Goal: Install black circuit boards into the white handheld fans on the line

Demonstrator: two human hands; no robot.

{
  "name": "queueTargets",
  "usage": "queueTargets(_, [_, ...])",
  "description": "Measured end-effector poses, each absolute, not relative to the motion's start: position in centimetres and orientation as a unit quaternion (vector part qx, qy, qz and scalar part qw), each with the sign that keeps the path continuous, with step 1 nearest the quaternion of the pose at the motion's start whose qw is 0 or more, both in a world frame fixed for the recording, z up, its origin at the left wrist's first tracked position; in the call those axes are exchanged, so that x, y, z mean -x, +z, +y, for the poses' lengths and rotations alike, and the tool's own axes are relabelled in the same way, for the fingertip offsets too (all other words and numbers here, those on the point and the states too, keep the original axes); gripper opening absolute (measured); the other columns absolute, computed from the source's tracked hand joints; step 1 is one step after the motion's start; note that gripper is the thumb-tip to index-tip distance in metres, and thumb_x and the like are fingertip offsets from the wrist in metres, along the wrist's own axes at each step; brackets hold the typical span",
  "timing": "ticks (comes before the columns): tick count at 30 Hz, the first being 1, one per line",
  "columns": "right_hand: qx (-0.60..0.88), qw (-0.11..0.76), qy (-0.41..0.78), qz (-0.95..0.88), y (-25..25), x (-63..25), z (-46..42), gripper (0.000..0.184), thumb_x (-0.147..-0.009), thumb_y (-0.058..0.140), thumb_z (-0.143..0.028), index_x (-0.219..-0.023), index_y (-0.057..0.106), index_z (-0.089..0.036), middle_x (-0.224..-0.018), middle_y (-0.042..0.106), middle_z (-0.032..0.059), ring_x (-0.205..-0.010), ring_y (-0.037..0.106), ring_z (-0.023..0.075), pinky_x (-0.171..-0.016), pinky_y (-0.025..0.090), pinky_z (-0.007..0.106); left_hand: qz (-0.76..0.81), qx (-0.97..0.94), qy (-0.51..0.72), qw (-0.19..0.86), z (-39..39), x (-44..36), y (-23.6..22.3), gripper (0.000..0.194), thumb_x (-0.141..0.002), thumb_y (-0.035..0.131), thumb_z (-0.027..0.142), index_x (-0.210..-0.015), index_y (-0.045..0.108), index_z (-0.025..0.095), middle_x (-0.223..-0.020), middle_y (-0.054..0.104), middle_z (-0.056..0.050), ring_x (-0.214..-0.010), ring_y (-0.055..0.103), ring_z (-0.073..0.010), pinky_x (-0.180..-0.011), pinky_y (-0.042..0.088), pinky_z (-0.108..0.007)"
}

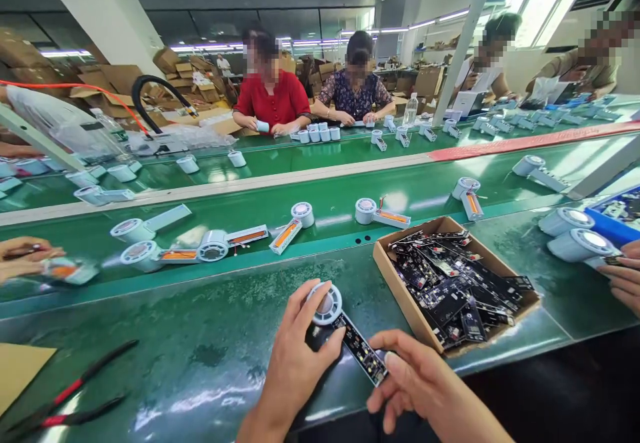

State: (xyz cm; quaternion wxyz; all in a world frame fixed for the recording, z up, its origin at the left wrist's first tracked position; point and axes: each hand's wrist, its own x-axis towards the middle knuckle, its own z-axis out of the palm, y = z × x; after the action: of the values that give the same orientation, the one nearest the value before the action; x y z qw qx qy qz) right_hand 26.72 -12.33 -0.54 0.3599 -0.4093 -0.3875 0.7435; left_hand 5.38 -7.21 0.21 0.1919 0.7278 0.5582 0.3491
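Note:
My left hand [303, 349] is closed around the round, vented head of a light-blue device housing [327, 304], which looks like a small handheld fan. From the head a straight handle slants down to the right, with a black circuit board [357, 346] lying along it. My right hand [410, 379] pinches the lower end of the board and handle between thumb and fingers. Whether the board is fixed in the handle I cannot tell. Just right of my hands stands a cardboard box [400, 299] heaped with black circuit boards [455, 283].
Red-and-black-handled pliers [75, 386] lie front left beside a piece of cardboard [23, 369]. Several similar housings with orange inserts [287, 235] sit on the green conveyor [335, 239] ahead. Co-workers' hands show at left [30, 259] and right [627, 276]; others sit opposite.

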Motion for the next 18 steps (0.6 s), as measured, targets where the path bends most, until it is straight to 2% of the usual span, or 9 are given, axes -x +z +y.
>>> queueTargets(2, [0.388, 0.367, 0.757, -0.377, -0.2, -27.2, -12.3, 0.054, -0.089, 0.067, -0.053, -0.125, 0.051, -0.016, -0.091, 0.067, 0.0081, -0.065, 0.07, 0.0163, -0.059, 0.057, 0.028, 0.54, -0.739, 0.342, 0.213, -7.1, -5.2, 0.7, 0.065, -0.084, 0.067, 0.017, -0.142, 0.046, 0.039, -0.146, 0.048, -0.001, -0.135, 0.049, -0.0218, -0.117, 0.039, -0.043])
queueTargets(4, [0.389, 0.363, 0.757, -0.378, 0.1, -27.6, -12.2, 0.068, -0.081, 0.078, -0.05, -0.135, 0.047, -0.021, -0.114, 0.061, 0.0111, -0.06, 0.069, 0.013, -0.05, 0.053, 0.024, 0.527, -0.741, 0.33, 0.254, -7.0, -5.1, 1.0, 0.066, -0.083, 0.067, 0.016, -0.142, 0.047, 0.038, -0.148, 0.047, -0.001, -0.135, 0.048, -0.022, -0.117, 0.039, -0.042])
queueTargets(6, [0.393, 0.34, 0.766, -0.377, 0.0, -27.6, -12.3, 0.077, -0.078, 0.081, -0.049, -0.142, 0.044, -0.027, -0.125, 0.054, 0.0114, -0.054, 0.067, 0.0088, -0.042, 0.047, 0.02, 0.517, -0.732, 0.327, 0.3, -6.9, -5.1, 1.3, 0.066, -0.082, 0.067, 0.016, -0.141, 0.048, 0.037, -0.149, 0.046, -0.002, -0.135, 0.049, -0.0221, -0.115, 0.042, -0.041])
queueTargets(9, [0.398, 0.314, 0.768, -0.39, -0.9, -27.2, -12.6, 0.07, -0.08, 0.078, -0.052, -0.139, 0.052, -0.025, -0.118, 0.056, 0.0086, -0.052, 0.066, 0.0072, -0.042, 0.044, 0.018, 0.506, -0.727, 0.332, 0.323, -6.9, -5.1, 1.6, 0.065, -0.081, 0.067, 0.014, -0.14, 0.05, 0.036, -0.15, 0.046, -0.003, -0.135, 0.049, -0.0228, -0.115, 0.042, -0.042])
queueTargets(12, [0.399, 0.34, 0.748, -0.406, -2.2, -26.7, -13.0, 0.068, -0.081, 0.077, -0.053, -0.139, 0.056, -0.025, -0.11, 0.06, 0.0061, -0.056, 0.066, 0.0082, -0.048, 0.048, 0.02, 0.505, -0.735, 0.331, 0.309, -6.9, -5.0, 1.8, 0.066, -0.08, 0.066, 0.013, -0.14, 0.05, 0.038, -0.151, 0.047, -0.002, -0.138, 0.047, -0.024, -0.118, 0.036, -0.046])
queueTargets(14, [0.394, 0.366, 0.741, -0.401, -2.8, -26.5, -13.3, 0.068, -0.078, 0.081, -0.05, -0.138, 0.058, -0.027, -0.111, 0.062, 0.0061, -0.058, 0.062, 0.007, -0.052, 0.048, 0.021, 0.507, -0.726, 0.337, 0.32, -7.0, -4.9, 1.8, 0.066, -0.081, 0.067, 0.014, -0.14, 0.05, 0.04, -0.151, 0.048, -0.001, -0.139, 0.047, -0.024, -0.117, 0.038, -0.046])
queueTargets(18, [0.389, 0.423, 0.737, -0.357, -3.2, -25.9, -13.5, 0.064, -0.073, 0.086, -0.048, -0.13, 0.066, -0.028, -0.106, 0.066, 0.0059, -0.061, 0.057, 0.0069, -0.052, 0.043, 0.019, 0.547, -0.616, 0.432, 0.367, -8.1, -5.6, 0.4, 0.065, -0.085, 0.071, 0.031, -0.144, 0.045, 0.039, -0.16, 0.036, -0.003, -0.144, 0.04, -0.027, -0.109, 0.047, -0.044])
